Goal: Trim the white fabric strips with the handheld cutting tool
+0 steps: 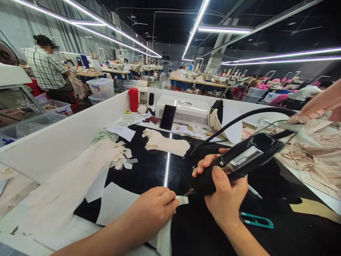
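Note:
My right hand (pixel 226 199) is wrapped round a black corded handheld tool (pixel 237 161) with a silver lever and a narrow metal tip. The tip points down-left and meets or hovers just over the end of a pale fabric strip (pixel 182 200); contact cannot be made out. Pressed together, the fingers of my left hand (pixel 157 206) hold that strip against the black work surface (pixel 197 227). Its lower part runs toward me. Teal thread snips (pixel 257 220) and a slim silver pointed item (pixel 255 192) lie beside my right wrist.
Beige fabric pieces (pixel 66 177) are heaped at left, with a small stack (pixel 166 142) ahead. Behind stand a phone (pixel 167 117), white vented box (pixel 183 110) and red container (pixel 133 99). Another person's blurred hand (pixel 317 106) is near the tool's cord. A seated person (pixel 49 71) works farther left.

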Demonstrator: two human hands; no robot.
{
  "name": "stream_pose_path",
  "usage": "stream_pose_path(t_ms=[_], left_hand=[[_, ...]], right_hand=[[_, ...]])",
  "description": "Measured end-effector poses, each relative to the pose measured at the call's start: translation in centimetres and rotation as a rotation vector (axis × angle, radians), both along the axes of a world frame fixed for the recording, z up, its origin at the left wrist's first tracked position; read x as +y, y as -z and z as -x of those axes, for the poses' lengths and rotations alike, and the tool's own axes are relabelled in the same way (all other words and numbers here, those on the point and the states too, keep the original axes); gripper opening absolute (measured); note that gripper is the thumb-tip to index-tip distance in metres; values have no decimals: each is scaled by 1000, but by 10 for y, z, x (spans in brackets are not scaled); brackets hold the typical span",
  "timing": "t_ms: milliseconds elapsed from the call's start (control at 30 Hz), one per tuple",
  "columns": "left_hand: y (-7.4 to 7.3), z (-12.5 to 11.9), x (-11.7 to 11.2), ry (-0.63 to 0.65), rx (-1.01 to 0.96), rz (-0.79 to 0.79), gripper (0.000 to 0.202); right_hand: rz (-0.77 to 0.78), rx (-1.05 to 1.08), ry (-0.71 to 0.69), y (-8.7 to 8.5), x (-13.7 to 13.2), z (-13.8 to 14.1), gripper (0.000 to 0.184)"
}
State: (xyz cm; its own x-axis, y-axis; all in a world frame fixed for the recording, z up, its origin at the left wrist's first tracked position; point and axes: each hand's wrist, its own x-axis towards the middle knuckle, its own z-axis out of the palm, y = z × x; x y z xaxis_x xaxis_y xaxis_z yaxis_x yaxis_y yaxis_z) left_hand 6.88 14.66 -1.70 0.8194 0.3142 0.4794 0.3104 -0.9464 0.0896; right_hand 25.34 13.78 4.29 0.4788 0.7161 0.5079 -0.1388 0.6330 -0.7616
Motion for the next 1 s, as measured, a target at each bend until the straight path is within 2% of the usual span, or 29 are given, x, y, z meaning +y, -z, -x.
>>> stream_pose_path(t_ms=[200,500,700,1000], left_hand=[[0,0,1,3,-10,-4,20],[6,3,4,57,-30,-3,20],[3,4,3,56,-28,-14,21],[2,5,4,43,-24,18,22]], right_hand=[[22,-24,-6,5,-1,1,33],[25,41,-48,-4,-7,6,34],[35,-5,-101,3,-13,10,36],[60,-14,-68,2,-13,10,32]])
